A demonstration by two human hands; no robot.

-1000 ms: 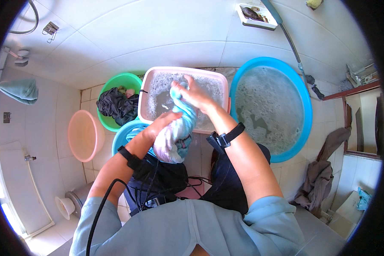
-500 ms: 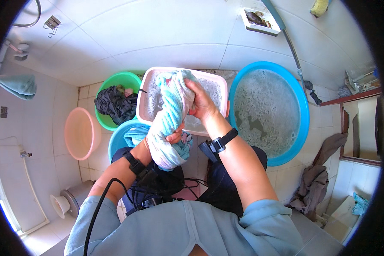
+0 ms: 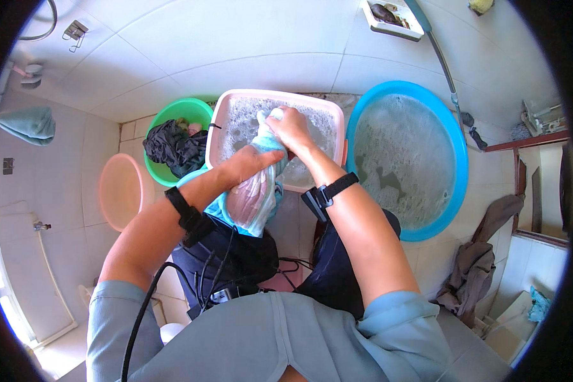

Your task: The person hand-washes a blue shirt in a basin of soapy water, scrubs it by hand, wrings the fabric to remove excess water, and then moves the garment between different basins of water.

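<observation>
A wet towel (image 3: 251, 198), pale blue with a pinkish part, stretches from above the pink rectangular basin (image 3: 286, 97) toward my lap. My left hand (image 3: 251, 162) is wrapped round its middle, near the basin's front rim. Farther forward, over the sudsy water, my right hand (image 3: 290, 129) grips the bunched far end. The lower end of the towel hangs loose in front of the basin. Beneath it and my left forearm, a small light-blue tub (image 3: 200, 172) is mostly hidden. Both palms and some fingertips are out of sight.
To the right stands a large blue tub (image 3: 459, 159) of sudsy water. On the left are a green basin (image 3: 200, 108) holding dark clothes (image 3: 175, 148) and a peach bucket (image 3: 121, 191). Brown cloth (image 3: 471, 274) lies at the right. A black cable (image 3: 140, 315) runs past my left arm.
The towel was twisted tight and raised; now it is looser, lower and flatter. My left hand has moved up and forward, closer to my right, which has dropped slightly toward the basin.
</observation>
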